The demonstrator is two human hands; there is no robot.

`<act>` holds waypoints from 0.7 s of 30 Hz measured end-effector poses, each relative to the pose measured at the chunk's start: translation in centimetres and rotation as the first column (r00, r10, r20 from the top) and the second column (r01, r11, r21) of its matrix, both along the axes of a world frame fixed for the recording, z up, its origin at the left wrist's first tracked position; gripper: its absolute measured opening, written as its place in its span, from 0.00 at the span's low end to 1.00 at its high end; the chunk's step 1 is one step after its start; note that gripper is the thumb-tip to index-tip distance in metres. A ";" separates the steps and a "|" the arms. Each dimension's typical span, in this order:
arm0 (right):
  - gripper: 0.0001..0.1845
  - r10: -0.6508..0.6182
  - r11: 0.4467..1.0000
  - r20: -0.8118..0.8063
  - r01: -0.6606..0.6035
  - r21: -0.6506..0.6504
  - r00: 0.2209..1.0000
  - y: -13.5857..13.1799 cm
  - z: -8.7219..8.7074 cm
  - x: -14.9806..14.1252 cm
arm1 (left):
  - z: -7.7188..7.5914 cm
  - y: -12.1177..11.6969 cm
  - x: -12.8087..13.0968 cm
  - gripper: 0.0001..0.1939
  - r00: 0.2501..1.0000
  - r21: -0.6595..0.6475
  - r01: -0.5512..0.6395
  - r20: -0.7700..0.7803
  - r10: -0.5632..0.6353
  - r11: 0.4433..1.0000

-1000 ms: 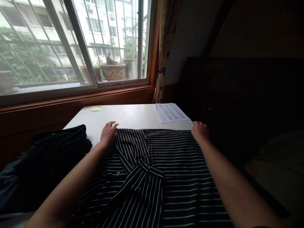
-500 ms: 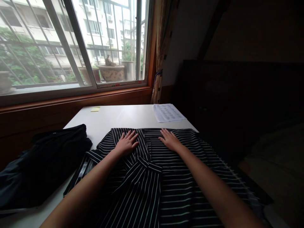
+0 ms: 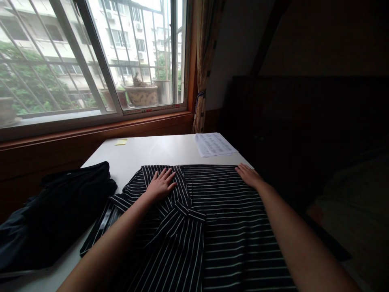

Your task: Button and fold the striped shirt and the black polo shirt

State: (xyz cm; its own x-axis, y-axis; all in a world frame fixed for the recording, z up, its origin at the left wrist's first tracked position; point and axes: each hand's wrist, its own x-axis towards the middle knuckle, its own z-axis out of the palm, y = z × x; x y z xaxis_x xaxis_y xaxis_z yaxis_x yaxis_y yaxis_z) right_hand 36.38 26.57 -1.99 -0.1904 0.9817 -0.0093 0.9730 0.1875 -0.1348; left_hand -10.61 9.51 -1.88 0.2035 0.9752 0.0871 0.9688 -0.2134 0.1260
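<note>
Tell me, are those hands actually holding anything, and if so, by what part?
Neither is gripping anything: the left hand lies flat on the striped garment near its far edge, and the right hand rests at its far right corner.

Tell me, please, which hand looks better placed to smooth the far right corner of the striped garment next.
Probably the right hand: it already rests at that corner of the striped garment, while the left hand lies spread well to the left.

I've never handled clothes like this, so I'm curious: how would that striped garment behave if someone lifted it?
The striped garment would probably sag floppily, since its cloth lies in soft folds. The knotted band might swing or drag, being bunched on top. It seems unlikely to roll, lying spread out.
</note>
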 end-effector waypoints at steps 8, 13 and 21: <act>0.31 -0.164 0.980 -0.038 0.167 0.106 0.986 -1.0 0.7 6.6 | 0.2 -0.1 0.1 0.33 1.000 -0.007 -0.005 -0.018 0.005 1.000; 0.26 -0.187 0.948 -0.119 0.211 0.238 0.975 -3.9 2.8 9.7 | 0.4 -0.1 0.2 0.33 1.000 -0.014 0.009 -0.019 -0.009 1.000; 0.16 -0.205 0.972 -0.290 0.229 0.051 0.935 -12.8 2.5 12.5 | 1.6 -1.8 -0.1 0.29 0.999 0.062 0.038 0.024 -0.040 0.997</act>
